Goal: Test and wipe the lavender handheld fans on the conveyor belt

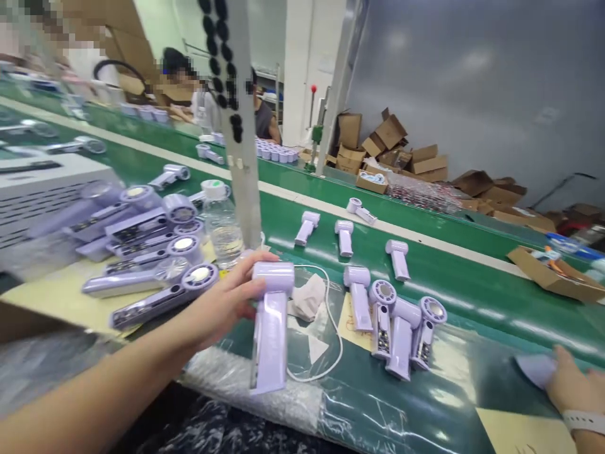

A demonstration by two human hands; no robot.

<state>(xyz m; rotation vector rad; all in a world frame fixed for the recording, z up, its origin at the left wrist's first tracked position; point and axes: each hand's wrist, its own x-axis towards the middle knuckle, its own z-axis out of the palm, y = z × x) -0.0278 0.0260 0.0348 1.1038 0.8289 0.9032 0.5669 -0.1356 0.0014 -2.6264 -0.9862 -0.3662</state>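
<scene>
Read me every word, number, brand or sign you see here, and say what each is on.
No text here is readable.
Reddish handwriting on the middle yellow paper: too small to make out.
Pale marks on the grey wall: too blurred to tell if they're writing.

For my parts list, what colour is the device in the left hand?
The device is pale purple; the head view shows it.

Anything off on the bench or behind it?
Cardboard boxes lie tilted in a jumbled heap beyond the conveyor. On the bench, a crumpled white wad sits beside a white cable and a clear bottle stands by piled lilac handheld fans. Both look stray. No visible spill.
</scene>
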